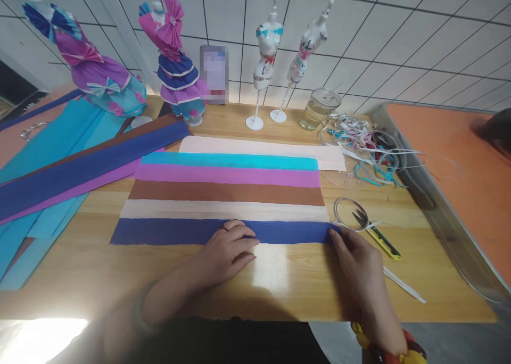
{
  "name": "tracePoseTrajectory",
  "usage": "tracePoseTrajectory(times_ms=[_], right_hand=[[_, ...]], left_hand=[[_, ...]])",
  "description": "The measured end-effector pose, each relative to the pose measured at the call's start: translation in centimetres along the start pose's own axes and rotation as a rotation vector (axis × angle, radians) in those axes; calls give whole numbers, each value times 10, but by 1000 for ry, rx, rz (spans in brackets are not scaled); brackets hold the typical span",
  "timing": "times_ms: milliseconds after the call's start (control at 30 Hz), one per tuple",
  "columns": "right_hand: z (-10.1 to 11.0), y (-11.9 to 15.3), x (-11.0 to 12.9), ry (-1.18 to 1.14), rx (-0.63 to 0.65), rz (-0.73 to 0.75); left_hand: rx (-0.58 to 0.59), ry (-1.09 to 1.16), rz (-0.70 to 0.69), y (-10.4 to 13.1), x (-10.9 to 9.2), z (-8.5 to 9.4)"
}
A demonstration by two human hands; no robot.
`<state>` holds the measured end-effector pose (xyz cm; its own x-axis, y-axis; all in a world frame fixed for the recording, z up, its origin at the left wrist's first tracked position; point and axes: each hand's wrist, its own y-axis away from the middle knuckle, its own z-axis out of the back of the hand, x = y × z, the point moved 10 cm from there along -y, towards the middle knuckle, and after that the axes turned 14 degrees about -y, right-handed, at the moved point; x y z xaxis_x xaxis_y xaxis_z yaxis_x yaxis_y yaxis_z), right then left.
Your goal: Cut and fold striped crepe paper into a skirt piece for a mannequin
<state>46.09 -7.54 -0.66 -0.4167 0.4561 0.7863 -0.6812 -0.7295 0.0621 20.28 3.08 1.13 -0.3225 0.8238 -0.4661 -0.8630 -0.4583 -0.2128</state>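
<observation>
Left hand: we see it (233,247) lying palm down, fingers loosely spread, its tips on the middle of the blue strip.
Right hand: we see thumb and fingers (359,255) pinched narrow on the right end of that strip.
Blue strip: it (167,231) lies flat, roughly parallel to the front edge of the desk (287,305), the nearest of its row.
Row behind: towards the back edge follow the cream strip (223,210), brown strip (227,192), purple strip (227,175) and turquoise strip (227,160); whether they overlap, we cannot tell.
Alignment: we judge that an uneven pull by the right hand, with light pressure from the left, could skew or wrinkle the blue strip; a sideways drag could also shift the cream one.
Snips and ring: towards the right edge, the yellow snips (385,242) lie with blades at the metal ring (334,213), close to the right hand; a careless sweep outward could meet the points.
Glass cup: near the back edge, it (319,111) stands beside the ribbon tangle (363,140); a tugged ribbon might tip it and wet the strips.
Left side: loose strips (91,152) reach the row's left corner; dragging them could disturb it.
</observation>
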Motion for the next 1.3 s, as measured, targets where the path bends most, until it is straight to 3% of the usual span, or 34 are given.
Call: tracePoseTrajectory(times_ms=[333,467,633,900,1100,1300], right_hand=[[5,3,10,69,21,25],[21,1,3,109,-35,-16],[19,1,-9,134,24,-83],[46,1,-4,68,-241,-31],[28,-11,-8,160,11,-61],[50,-14,-29,197,-65,-98]], left_hand=[[-19,-16,3,-1,-1,3],[-15,-110,-62,-3,-7,1],[-22,-259,-152,-10,-23,0],[-13,-281,-269,-39,-53,-16],[4,-292,-329,-60,-68,-36],[66,-339,-375,-72,-81,-54]])
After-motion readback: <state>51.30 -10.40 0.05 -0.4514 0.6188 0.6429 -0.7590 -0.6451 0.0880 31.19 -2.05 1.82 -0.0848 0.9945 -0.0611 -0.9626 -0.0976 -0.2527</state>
